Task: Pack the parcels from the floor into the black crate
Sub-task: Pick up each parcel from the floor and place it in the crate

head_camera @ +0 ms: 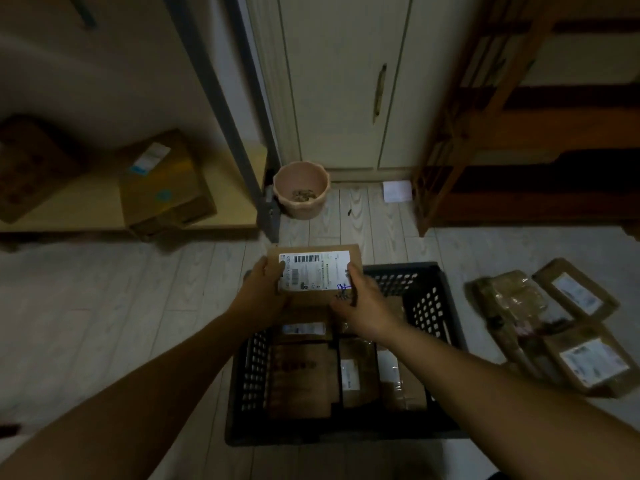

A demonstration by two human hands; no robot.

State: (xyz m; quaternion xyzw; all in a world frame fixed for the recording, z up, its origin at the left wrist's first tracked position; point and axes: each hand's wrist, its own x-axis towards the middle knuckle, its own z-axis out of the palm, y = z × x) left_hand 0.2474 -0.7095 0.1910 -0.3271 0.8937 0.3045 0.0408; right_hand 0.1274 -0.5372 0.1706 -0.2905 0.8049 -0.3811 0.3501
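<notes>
A brown cardboard parcel (313,268) with a white barcode label is held above the far left corner of the black crate (429,306). My left hand (259,292) grips its left edge and my right hand (360,303) grips its lower right corner. The perforated crate stands on the floor below my arms. Inside it lie several brown parcels (301,379), some with white labels. More parcels (550,323) lie in a loose pile on the floor to the right of the crate.
A pink bucket (300,188) stands by the white cupboard doors (346,81) ahead. A low shelf (225,216) at left carries a cardboard box (162,185). A wooden rack (485,133) stands at right, with a white paper (397,190) beside it. The floor is pale planks.
</notes>
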